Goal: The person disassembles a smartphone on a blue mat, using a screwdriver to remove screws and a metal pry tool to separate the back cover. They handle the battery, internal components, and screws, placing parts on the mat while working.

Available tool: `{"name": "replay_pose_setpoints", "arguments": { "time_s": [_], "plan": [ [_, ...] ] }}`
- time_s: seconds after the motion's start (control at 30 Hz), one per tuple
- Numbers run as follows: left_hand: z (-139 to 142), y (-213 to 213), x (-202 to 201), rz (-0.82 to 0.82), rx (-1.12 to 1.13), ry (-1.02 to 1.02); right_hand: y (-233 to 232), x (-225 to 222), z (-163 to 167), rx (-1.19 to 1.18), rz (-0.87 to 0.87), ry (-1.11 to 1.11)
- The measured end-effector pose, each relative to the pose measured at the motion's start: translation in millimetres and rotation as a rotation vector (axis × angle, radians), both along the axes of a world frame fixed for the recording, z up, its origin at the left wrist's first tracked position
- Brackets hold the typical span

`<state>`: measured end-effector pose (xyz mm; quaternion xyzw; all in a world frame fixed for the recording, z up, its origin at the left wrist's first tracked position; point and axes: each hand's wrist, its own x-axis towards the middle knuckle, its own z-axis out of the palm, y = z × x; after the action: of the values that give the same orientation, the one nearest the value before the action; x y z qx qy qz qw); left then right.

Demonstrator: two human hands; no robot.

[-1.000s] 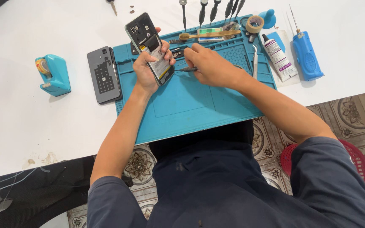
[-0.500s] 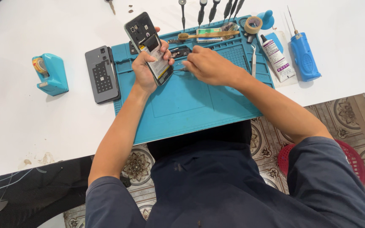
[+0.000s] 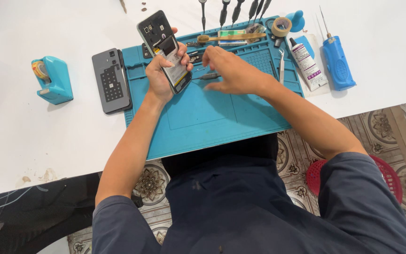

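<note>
Opened phone (image 3: 164,51), back off, held upright-tilted in my left hand (image 3: 161,75) over top-left of blue mat (image 3: 203,117); grip clamped round its lower half. Since a second ago my right hand (image 3: 229,70) has lifted off phone, now hovers fingers spread over small dark screwdriver (image 3: 210,75) lying on mat, not gripping yet. I read that as tool pickup.

Around: grey back cover (image 3: 111,80) just left of mat, teal tape dispenser (image 3: 52,80) further left on counter (image 3: 34,136). Screwdriver row (image 3: 233,11), tape roll (image 3: 281,27), glue tube (image 3: 306,63) beyond right hand. Nothing blocks reach.

White table (image 3: 34,141), seemingly patterned floor tiles (image 3: 391,127)
</note>
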<state>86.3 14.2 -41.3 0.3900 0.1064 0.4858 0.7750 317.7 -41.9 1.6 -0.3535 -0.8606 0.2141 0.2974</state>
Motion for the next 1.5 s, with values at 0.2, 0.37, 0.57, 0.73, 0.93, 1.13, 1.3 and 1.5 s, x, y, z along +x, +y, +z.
{"name": "replay_pose_setpoints", "arguments": {
  "time_s": [0.2,0.37,0.57,0.73,0.93,1.13,1.3,1.5],
  "plan": [
    [-1.1,2.7,0.2,-0.014,0.006,-0.015,2.4,-8.0,-6.3,-0.107,-0.172,-0.357],
    [-2.9,1.4,-0.5,-0.024,-0.016,-0.034,-3.0,-2.0,10.4,-0.168,-0.133,-0.203],
    [-1.9,2.9,-0.1,-0.029,-0.03,-0.02,-1.1,1.1,25.8,-0.158,-0.103,-0.27],
    [-1.5,3.8,-0.5,-0.024,0.009,0.001,0.0,0.0,23.3,-0.191,-0.099,-0.246],
    [-1.4,3.2,0.0,-0.026,-0.001,0.0,0.9,-1.6,22.8,-0.211,-0.093,-0.253],
    [-2.1,3.7,-0.3,-0.034,-0.023,-0.019,1.8,1.7,20.0,-0.198,-0.079,-0.23],
    [3.6,5.5,-1.8,-0.016,0.014,-0.044,5.1,12.3,20.1,-0.183,-0.087,-0.296],
    [30.5,10.6,-25.2,0.064,0.017,-0.274,0.7,7.8,22.5,-0.257,-0.076,-0.434]
  ]
}}
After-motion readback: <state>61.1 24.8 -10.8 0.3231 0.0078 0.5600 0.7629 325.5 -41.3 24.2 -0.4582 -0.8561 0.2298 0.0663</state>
